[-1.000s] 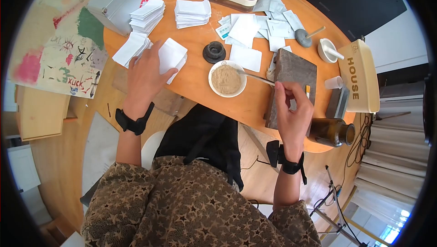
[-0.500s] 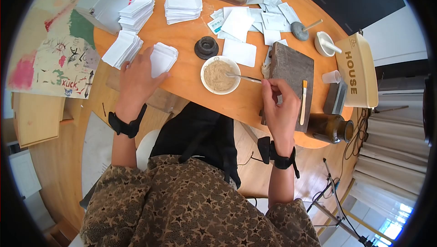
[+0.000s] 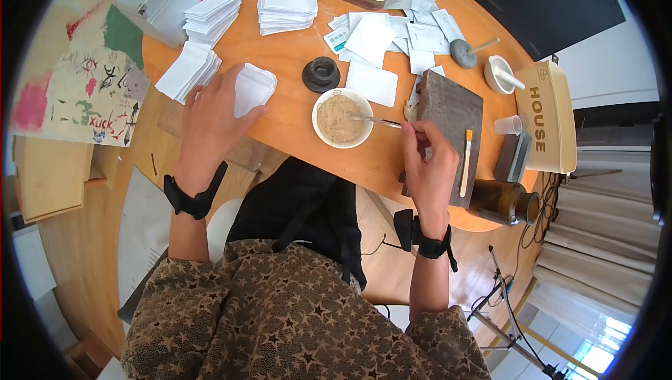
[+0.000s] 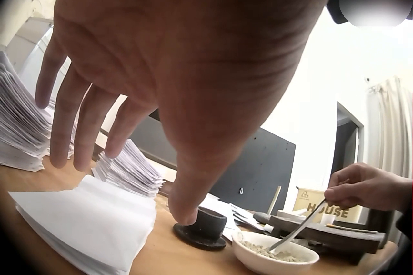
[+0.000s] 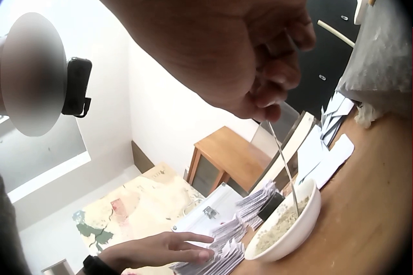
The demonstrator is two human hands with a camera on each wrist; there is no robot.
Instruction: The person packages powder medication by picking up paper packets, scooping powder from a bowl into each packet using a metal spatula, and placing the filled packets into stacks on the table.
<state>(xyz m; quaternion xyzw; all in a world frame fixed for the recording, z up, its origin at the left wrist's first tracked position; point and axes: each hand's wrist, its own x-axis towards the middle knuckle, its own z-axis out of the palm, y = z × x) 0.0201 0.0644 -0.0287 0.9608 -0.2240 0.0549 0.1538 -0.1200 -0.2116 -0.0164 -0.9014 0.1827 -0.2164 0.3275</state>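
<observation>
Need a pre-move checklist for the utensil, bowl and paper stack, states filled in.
1. Right hand grips the slim silver metal utensil: ok, pinched between thumb and fingers.
2. Utensil tip in the tan powder: ok, dipped in.
3. Amount on the tip: cannot tell, powder hides it.
4. Round white bowl upright on the orange wooden table: ok.
5. Bowl steadied by the left hand: not ok, that hand is away from it, over the papers.
6. Top sheet of the near stack of white papers pinched: not ok, left fingers are extended, holding none.
</observation>
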